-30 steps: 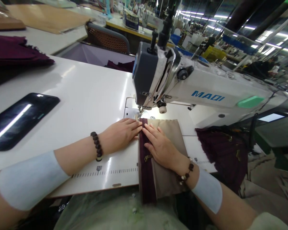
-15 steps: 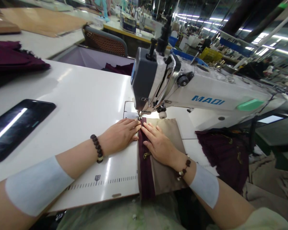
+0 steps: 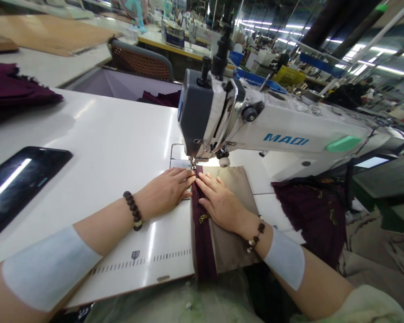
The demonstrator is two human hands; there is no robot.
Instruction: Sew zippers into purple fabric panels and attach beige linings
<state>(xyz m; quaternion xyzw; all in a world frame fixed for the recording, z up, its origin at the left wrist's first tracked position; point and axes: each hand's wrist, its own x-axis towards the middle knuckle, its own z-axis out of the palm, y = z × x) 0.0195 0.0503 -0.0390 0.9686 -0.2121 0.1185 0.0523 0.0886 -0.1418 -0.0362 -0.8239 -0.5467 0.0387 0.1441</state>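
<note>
A beige fabric panel (image 3: 235, 244) with a maroon zipper strip (image 3: 204, 251) along its left edge lies under the needle end of a white sewing machine (image 3: 245, 130). My left hand (image 3: 164, 190) rests with fingers stretched out, its fingertips touching the strip's left edge close to the presser foot (image 3: 193, 165). Flat on the panel lies my right hand (image 3: 224, 202), fingers extended and their tips on the strip just in front of the foot. Beside my right palm is a brass zipper pull (image 3: 204, 218). The fabric beneath both hands is hidden.
On the left of the white table (image 3: 121, 134) lies a black phone (image 3: 23, 184). Maroon fabric (image 3: 20, 87) is piled at the far left. More maroon pieces with zippers (image 3: 313, 215) and beige cloth (image 3: 373, 255) are at the right. A chair (image 3: 141, 58) stands behind.
The whole view has shifted slightly, so everything sits a little further left. Both hands keep nearly the same place on the fabric beside the presser foot.
</note>
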